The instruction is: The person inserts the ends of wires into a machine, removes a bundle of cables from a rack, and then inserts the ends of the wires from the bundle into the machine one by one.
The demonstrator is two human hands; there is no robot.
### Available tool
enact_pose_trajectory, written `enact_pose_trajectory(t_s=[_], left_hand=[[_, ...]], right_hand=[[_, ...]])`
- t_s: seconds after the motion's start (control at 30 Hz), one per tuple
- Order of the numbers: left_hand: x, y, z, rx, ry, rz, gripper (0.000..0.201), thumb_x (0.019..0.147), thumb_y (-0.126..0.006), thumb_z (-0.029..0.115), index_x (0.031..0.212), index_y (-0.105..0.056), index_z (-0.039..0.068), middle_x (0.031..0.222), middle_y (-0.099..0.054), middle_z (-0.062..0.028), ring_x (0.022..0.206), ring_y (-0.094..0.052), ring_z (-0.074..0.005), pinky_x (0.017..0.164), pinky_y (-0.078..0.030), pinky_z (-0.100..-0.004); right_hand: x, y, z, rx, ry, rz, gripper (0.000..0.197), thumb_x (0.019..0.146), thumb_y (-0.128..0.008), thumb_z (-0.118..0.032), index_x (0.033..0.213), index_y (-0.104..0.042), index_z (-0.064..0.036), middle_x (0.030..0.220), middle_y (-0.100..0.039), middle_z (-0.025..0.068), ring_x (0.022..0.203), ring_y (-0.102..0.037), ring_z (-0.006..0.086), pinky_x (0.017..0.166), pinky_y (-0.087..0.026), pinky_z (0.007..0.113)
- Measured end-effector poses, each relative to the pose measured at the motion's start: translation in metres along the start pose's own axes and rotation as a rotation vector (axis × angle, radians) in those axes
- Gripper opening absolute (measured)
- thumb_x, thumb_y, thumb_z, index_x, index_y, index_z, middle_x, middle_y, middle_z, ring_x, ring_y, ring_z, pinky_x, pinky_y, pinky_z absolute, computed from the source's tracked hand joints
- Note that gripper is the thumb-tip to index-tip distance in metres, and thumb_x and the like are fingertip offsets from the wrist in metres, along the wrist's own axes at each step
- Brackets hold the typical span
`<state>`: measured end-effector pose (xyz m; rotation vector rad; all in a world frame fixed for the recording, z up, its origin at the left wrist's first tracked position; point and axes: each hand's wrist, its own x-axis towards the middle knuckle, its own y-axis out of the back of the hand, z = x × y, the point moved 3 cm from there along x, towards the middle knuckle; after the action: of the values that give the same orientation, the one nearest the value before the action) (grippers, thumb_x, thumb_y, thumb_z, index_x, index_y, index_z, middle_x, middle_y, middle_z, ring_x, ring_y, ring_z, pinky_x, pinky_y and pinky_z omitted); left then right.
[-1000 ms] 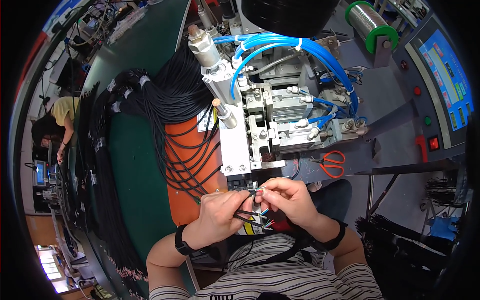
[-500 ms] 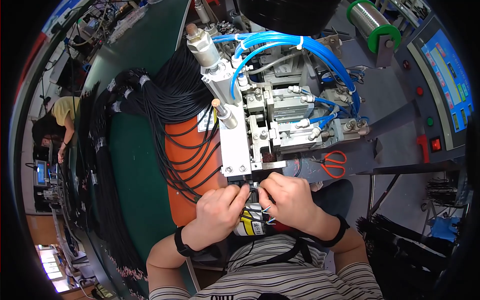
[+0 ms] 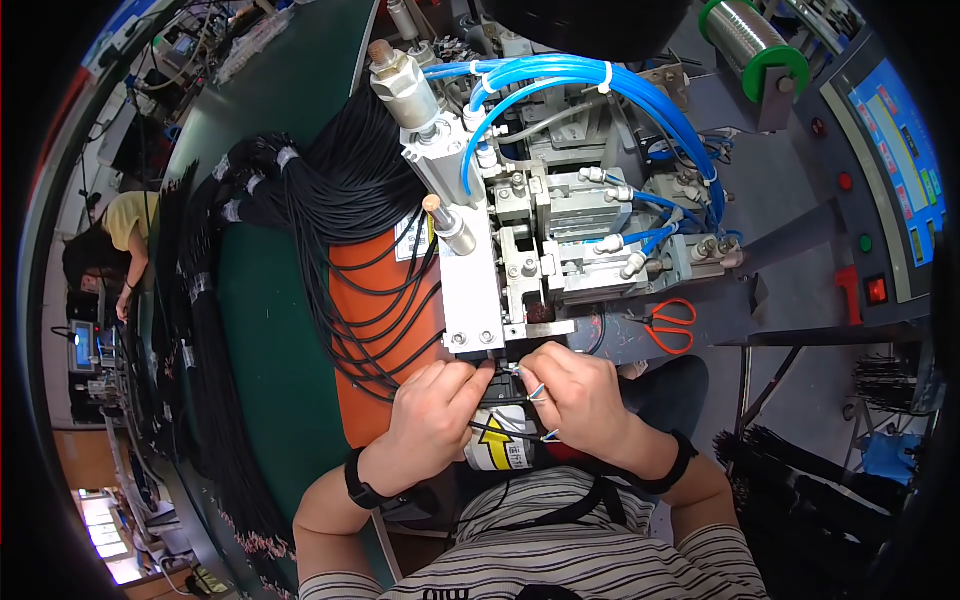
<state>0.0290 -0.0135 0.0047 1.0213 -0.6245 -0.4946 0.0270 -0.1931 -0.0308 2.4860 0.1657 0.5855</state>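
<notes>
- Far left: a person (image 3: 132, 228) in yellow bends over other equipment.
- Long black cable bundle (image 3: 203, 330) lies along your green counter (image 3: 265, 350).
- Fanned black cables (image 3: 345, 195) spill off the pile, loose strands crossing the orange board (image 3: 358, 412).
- Your left hand (image 3: 432, 408): grip closed around black cables (image 3: 507, 402), right in front of the machine's white block (image 3: 468, 300).
- Those cables run rightward from your left fingers, above the yellow-arrow label (image 3: 496, 448), to coloured wire ends (image 3: 538, 393).
- Your right hand (image 3: 582, 405): grip pinched, apparently on wire ends; fingertips cover most of it, so hard to confirm.
- Blue tubes (image 3: 645, 85) arch over the machine, up and right of your hands.
- Red-handled scissors (image 3: 655, 320) lie on the grey base (image 3: 730, 312), near your right hand.
- Wire spool (image 3: 752, 45), green-flanged; then a lit screen (image 3: 895, 150).
</notes>
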Motion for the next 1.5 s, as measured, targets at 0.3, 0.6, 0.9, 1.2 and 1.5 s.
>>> enact_pose_trajectory(t_s=[0.3,0.6,0.9,1.2,1.5], left_hand=[[0.005,0.006,0.002,0.148,-0.16,-0.129,0.055,0.07,-0.064,0.01,0.124,-0.063,0.005,0.08,-0.048,-0.0046,0.069,-0.053,-0.0209,0.06,-0.044,-0.033],[0.017,0.008,0.012,0.267,-0.207,-0.19,0.044,0.077,-0.06,0.014,0.119,-0.063,0.001,0.083,-0.048,-0.003,0.071,-0.051,-0.0162,0.06,-0.042,-0.0286],[0.007,0.006,0.01,0.265,-0.21,-0.162,0.043,0.078,-0.059,0.014,0.119,-0.064,0.003,0.083,-0.048,-0.0028,0.07,-0.05,-0.016,0.06,-0.042,-0.0284],[0.003,0.006,-0.003,0.103,-0.034,-0.058,0.046,0.071,-0.065,0.006,0.117,-0.065,0.008,0.087,-0.053,-0.0061,0.077,-0.055,-0.0224,0.064,-0.045,-0.0345],[-0.027,0.011,-0.02,0.08,0.224,0.1,0.035,0.074,-0.072,-0.002,0.108,-0.065,0.005,0.084,-0.061,-0.0096,0.071,-0.063,-0.0232,0.061,-0.049,-0.0352]], right_hand=[[0.005,0.004,-0.009,-0.163,0.04,-0.129,0.01,0.08,-0.066,-0.008,0.087,-0.063,-0.0029,0.078,-0.06,0.009,0.062,-0.062,0.0298,0.054,-0.049,0.038],[0.007,0.003,0.009,-0.026,0.053,-0.103,0.008,0.079,-0.069,-0.008,0.084,-0.064,-0.0034,0.082,-0.064,0.0072,0.061,-0.064,0.0283,0.053,-0.05,0.038],[0.006,0.003,0.0,-0.03,0.219,0.074,0.008,0.082,-0.07,-0.006,0.088,-0.066,-0.003,0.089,-0.067,0.0094,0.062,-0.065,0.0262,0.053,-0.051,0.034],[0.007,0.001,0.018,0.148,-0.146,-0.073,0.011,0.085,-0.069,-0.012,0.088,-0.066,-0.002,0.076,-0.066,0.0105,0.057,-0.063,0.0234,0.051,-0.049,0.033],[-0.002,0.006,0.013,0.241,-0.158,-0.043,0.008,0.085,-0.07,-0.005,0.088,-0.067,0.0013,0.07,-0.064,0.0061,0.053,-0.058,0.0094,0.048,-0.043,0.024]])
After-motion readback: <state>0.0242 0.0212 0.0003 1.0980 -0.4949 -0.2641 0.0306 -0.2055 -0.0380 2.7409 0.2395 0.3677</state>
